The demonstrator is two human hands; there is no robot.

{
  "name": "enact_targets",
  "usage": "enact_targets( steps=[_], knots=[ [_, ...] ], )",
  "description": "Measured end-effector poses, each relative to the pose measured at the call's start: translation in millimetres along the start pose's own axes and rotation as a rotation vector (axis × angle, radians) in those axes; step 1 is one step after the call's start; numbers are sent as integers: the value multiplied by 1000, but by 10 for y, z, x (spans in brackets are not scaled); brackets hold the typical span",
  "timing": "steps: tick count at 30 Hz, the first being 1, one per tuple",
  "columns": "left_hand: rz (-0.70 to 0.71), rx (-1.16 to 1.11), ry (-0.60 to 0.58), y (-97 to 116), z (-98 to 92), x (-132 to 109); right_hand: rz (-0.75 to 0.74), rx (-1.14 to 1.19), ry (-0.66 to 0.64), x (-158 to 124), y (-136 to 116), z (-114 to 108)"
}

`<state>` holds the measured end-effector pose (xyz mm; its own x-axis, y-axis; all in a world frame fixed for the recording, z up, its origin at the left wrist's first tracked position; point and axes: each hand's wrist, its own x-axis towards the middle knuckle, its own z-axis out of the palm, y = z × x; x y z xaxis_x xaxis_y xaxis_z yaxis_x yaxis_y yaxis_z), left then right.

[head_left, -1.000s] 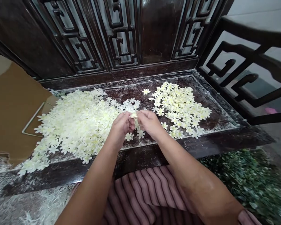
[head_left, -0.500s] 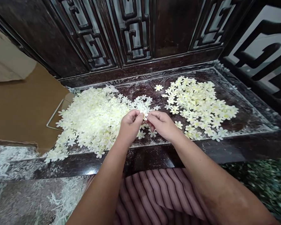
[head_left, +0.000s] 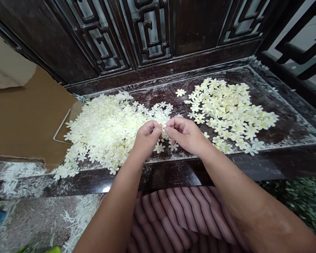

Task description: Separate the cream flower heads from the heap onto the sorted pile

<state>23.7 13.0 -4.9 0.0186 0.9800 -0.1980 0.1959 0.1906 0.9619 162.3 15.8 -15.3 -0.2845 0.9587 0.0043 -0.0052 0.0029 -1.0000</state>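
Observation:
Between the fingertips of both hands is a small white artificial flower [head_left: 163, 127], partly covered by the fingers. My left hand [head_left: 146, 137] pinches it from the left, thumb pressed to fingers. From the other side my right hand [head_left: 185, 135] grips it with thumb and forefinger, the remaining fingers curled. A large heap of pale flowers [head_left: 102, 128] lies to the left, touching the area behind my left hand. Off to the right spreads a smaller pile of cream flowers with yellow centres [head_left: 226, 109]. A few loose flowers [head_left: 173, 146] lie just below my hands.
The dark wooden bench seat [head_left: 158, 172] is dusted with white scraps. Behind it rises a carved lattice back [head_left: 150, 31]. A cardboard box [head_left: 21, 123] stands at the left beside a bent metal wire handle [head_left: 61, 128]. Green leafy material [head_left: 300, 200] lies at lower right.
The view has shifted slightly. My right hand's fingers have lifted and curled more around the flower, while my left hand keeps its pinch.

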Motion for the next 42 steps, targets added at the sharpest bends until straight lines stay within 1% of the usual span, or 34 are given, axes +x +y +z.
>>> enact_targets(
  steps=[8, 14, 23, 29, 34, 37, 40, 42],
  knots=[
    [13, 69, -16, -2, 5, -10, -4, -42, 7, -15, -6, 2],
    [36, 148, 14, 25, 16, -29, -9, -57, 7, -13, 29, 7],
    [55, 171, 28, 28, 30, -36, -21, -30, 15, -7, 81, 18],
    [130, 208, 29, -12, 23, -57, 15, -3, 69, -3, 57, 39],
    [145, 263, 54, -8, 21, -75, 65, 2, 89, -6, 87, 60],
    [181, 314, 40, -21, 23, -64, 111, -17, 120, -2, 108, 62],
    [200, 335, 25, -48, 23, -43, 114, -41, 134, 3, 103, 62],
    [238, 316, 86, -61, 21, -34, 92, -57, 137, 3, 87, 68]
  ],
)
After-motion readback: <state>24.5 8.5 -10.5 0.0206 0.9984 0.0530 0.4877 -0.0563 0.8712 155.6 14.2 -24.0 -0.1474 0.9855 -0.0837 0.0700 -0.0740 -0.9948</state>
